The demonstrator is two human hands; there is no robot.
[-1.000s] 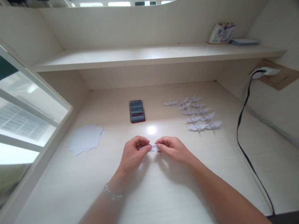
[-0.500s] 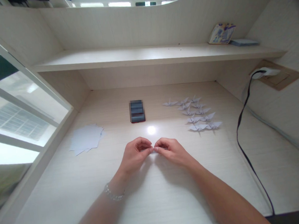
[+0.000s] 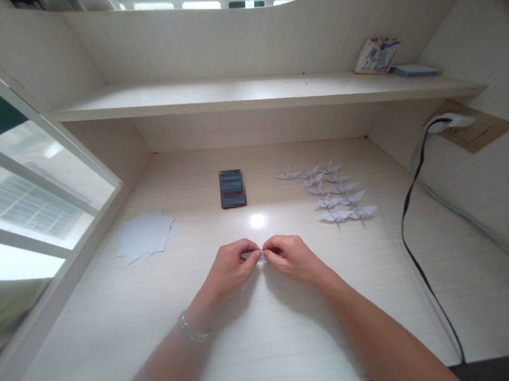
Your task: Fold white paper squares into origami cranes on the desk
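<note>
My left hand (image 3: 231,268) and my right hand (image 3: 288,258) meet at the middle of the pale wooden desk (image 3: 265,330), fingertips pinched together on a small folded piece of white paper (image 3: 254,256). Most of the paper is hidden by my fingers. Both hands rest close to the desk surface. A bracelet circles my left wrist (image 3: 194,330).
Several folded paper cranes (image 3: 331,193) lie in rows at the right rear. A loose stack of white paper sheets (image 3: 146,236) sits to the left. A dark phone (image 3: 232,188) lies behind my hands. A black cable (image 3: 411,225) runs down from a wall socket (image 3: 454,122). A shelf (image 3: 251,94) hangs above.
My hands have closed in on each other and slid slightly nearer to me. The paper between them shows less than before, squeezed smaller between the fingertips.
</note>
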